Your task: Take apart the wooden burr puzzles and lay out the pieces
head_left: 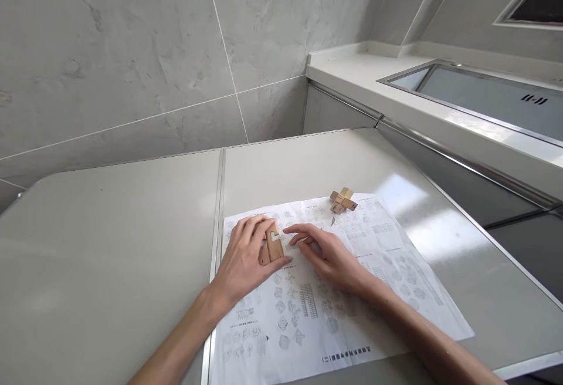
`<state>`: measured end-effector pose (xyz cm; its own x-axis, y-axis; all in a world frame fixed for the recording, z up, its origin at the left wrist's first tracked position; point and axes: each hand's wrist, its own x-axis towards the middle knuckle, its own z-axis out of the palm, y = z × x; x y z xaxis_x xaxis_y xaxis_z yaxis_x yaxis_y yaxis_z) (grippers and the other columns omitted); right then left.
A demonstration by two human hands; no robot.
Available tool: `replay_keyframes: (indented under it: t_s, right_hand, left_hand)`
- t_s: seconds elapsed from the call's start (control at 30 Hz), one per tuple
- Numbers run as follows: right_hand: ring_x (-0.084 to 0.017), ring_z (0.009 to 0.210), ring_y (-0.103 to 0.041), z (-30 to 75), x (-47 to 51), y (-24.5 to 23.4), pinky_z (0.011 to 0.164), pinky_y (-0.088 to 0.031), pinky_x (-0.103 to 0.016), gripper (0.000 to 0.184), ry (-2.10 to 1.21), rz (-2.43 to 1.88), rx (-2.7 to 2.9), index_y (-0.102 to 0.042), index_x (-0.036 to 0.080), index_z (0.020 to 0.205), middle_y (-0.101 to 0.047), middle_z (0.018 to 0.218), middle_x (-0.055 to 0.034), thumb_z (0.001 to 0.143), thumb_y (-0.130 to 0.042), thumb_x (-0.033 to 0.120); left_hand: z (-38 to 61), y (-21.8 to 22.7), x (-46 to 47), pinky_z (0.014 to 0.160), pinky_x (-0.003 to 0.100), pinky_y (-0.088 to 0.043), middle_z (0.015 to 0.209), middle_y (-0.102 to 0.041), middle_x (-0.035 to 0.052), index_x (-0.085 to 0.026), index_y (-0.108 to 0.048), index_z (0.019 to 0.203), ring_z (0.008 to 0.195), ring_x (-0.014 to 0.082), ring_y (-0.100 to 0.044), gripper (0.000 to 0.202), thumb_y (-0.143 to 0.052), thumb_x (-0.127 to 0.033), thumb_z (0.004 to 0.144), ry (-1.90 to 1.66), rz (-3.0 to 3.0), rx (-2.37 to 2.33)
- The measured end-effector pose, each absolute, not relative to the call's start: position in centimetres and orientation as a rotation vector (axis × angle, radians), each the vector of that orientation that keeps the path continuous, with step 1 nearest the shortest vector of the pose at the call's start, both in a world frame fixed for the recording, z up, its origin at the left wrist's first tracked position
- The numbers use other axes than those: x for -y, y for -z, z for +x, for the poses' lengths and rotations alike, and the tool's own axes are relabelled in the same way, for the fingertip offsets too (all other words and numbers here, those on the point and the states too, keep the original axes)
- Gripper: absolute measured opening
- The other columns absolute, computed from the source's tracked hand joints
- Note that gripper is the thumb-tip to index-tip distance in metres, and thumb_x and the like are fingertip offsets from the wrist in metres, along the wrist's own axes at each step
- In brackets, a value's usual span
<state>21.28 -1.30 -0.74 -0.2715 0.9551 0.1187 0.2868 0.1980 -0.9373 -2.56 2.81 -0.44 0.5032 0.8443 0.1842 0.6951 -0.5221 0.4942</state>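
Note:
My left hand [246, 254] is closed around notched wooden puzzle pieces [275, 245], its fingers over their far side and its thumb along the near edge. A cut-out shows in the piece on the right. Just to the right, my right hand [323, 253] hovers with bent fingers apart and nothing between them, its fingertips close to the pieces. Both hands are over a printed paper sheet [316, 341] covered with small diagrams. Farther back, a cross-shaped wooden puzzle [343, 199] with marks on its ends rests near the sheet's far edge.
The sheet lies on a pale table [132, 267] with a metal seam [218, 209] running just left of it. A grey tiled wall [132, 50] rises behind. On the right stands a white counter [347, 68] with a sink [479, 94].

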Motion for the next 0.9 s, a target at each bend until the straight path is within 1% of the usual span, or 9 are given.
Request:
replay_keyframes:
  t_s: [0.17, 0.37, 0.47, 0.6, 0.7, 0.77, 0.83, 0.87, 0.9]
  right_hand:
    - [-0.025, 0.108, -0.077, 21.3, 1.1, 0.7, 0.089, -0.063, -0.044, 0.028, -1.134, -1.195, 1.656, -0.066, 0.029, 0.132, -0.08, 0.112, -0.0072, 0.109, -0.052, 0.021]
    - [-0.022, 0.098, -0.076, 21.4, 0.9, 1.2, 0.083, -0.063, -0.04, 0.02, -1.165, -1.202, 1.561, -0.066, 0.026, 0.12, -0.08, 0.115, -0.0075, 0.107, -0.052, 0.021]
    - [-0.021, 0.09, -0.075, 21.4, 0.8, 1.1, 0.08, -0.061, -0.039, 0.017, -1.199, -1.197, 1.518, -0.067, 0.025, 0.115, -0.08, 0.107, -0.0062, 0.106, -0.053, 0.022]
    - [-0.02, 0.084, -0.073, 21.5, 0.7, 0.8, 0.076, -0.059, -0.036, 0.015, -1.259, -1.195, 1.426, -0.068, 0.024, 0.11, -0.079, 0.099, -0.0049, 0.107, -0.054, 0.029]
    - [-0.019, 0.08, -0.072, 21.6, 0.5, 0.7, 0.071, -0.057, -0.034, 0.017, -1.322, -1.169, 1.313, -0.069, 0.023, 0.107, -0.077, 0.096, -0.0049, 0.106, -0.058, 0.036]
    - [-0.018, 0.076, -0.069, 21.7, 0.3, 0.6, 0.066, -0.055, -0.032, 0.02, -1.375, -1.147, 1.232, -0.069, 0.023, 0.105, -0.076, 0.094, -0.0047, 0.105, -0.061, 0.041]
    - [-0.017, 0.071, -0.066, 21.9, 0.1, 0.4, 0.063, -0.053, -0.031, 0.023, -1.444, -1.121, 1.146, -0.07, 0.023, 0.103, -0.075, 0.092, -0.004, 0.102, -0.066, 0.045]
    - [-0.016, 0.068, -0.064, 22.0, 0.0, 0.4, 0.061, -0.052, -0.03, 0.025, -1.48, -1.106, 1.099, -0.07, 0.022, 0.102, -0.074, 0.09, -0.0033, 0.1, -0.069, 0.047]
    - [-0.015, 0.066, -0.062, 22.1, -0.1, 0.4, 0.06, -0.051, -0.03, 0.025, -1.512, -1.089, 1.046, -0.07, 0.022, 0.101, -0.073, 0.089, -0.0026, 0.099, -0.072, 0.048]
  left_hand:
    - [-3.5, 0.8, -3.9, 0.111, 0.056, -0.049, 0.143, -0.058, 0.0114, -0.029, -0.056, 0.145, 0.133, 0.037, -0.054, 0.068, -0.076, -0.067, 0.092, -0.644, 2.363, -1.521]
    - [-4.6, 0.6, -5.1, 0.109, 0.056, -0.05, 0.142, -0.057, 0.0119, -0.029, -0.056, 0.145, 0.132, 0.0382, -0.051, 0.067, -0.078, -0.062, 0.092, -0.647, 2.308, -1.68]
    - [-4.9, 0.5, -5.4, 0.11, 0.056, -0.049, 0.146, -0.057, 0.0117, -0.029, -0.054, 0.146, 0.136, 0.0388, -0.049, 0.067, -0.076, -0.063, 0.093, -0.619, 2.286, -1.686]
    - [-5.0, 0.4, -5.5, 0.11, 0.059, -0.05, 0.149, -0.057, 0.0123, -0.029, -0.051, 0.149, 0.138, 0.0404, -0.049, 0.07, -0.075, -0.064, 0.094, -0.626, 2.314, -1.672]
    - [-4.7, 0.1, -5.1, 0.114, 0.06, -0.047, 0.151, -0.056, 0.0125, -0.03, -0.049, 0.15, 0.139, 0.041, -0.049, 0.068, -0.076, -0.059, 0.095, -0.708, 2.439, -1.601]
    - [-4.2, -0.3, -4.4, 0.115, 0.058, -0.047, 0.149, -0.057, 0.012, -0.031, -0.049, 0.15, 0.14, 0.0395, -0.051, 0.063, -0.075, -0.053, 0.098, -0.77, 2.535, -1.472]
    - [-3.4, -0.6, -3.4, 0.113, 0.053, -0.05, 0.141, -0.063, 0.0112, -0.03, -0.052, 0.146, 0.136, 0.0362, -0.057, 0.052, -0.073, -0.047, 0.101, -0.827, 2.608, -1.269]
    - [-3.0, -0.7, -2.7, 0.11, 0.051, -0.052, 0.133, -0.067, 0.0103, -0.029, -0.055, 0.141, 0.129, 0.0338, -0.062, 0.045, -0.072, -0.043, 0.103, -0.834, 2.633, -1.156]
    - [-2.5, -0.8, -2.0, 0.103, 0.047, -0.056, 0.123, -0.069, 0.0086, -0.028, -0.058, 0.133, 0.117, 0.0301, -0.067, 0.035, -0.072, -0.039, 0.103, -0.846, 2.641, -1.055]
